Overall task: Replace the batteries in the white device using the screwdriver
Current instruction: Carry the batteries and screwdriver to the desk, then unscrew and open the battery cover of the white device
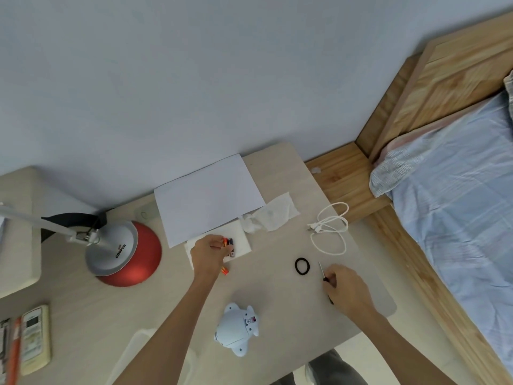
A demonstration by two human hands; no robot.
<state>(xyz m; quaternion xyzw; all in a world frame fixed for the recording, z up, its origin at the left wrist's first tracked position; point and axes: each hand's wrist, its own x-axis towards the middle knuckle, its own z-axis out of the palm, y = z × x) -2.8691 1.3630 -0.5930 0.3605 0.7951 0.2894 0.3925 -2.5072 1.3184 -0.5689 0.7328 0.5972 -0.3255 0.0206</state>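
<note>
The only writing I can read is "COOPER", on the silver base of the lamp, which sits on a red dome at the left of the table. The left hand reaches to the far side and pinches an orange-ended battery in its fingertips over a white napkin. Darker cells lie there too, their labels too small to make out. A loose orange cell lies on bare table beside that wrist.

The right hand has its fingers curled round the screwdriver, whose thin shaft points away, near a black hair tie.

The white device lies near the front edge between both arms, its battery bay open.

Farther off are a paper sheet, a crumpled tissue and a white cable. A remote control lies near left, and a bed stands to the right.
</note>
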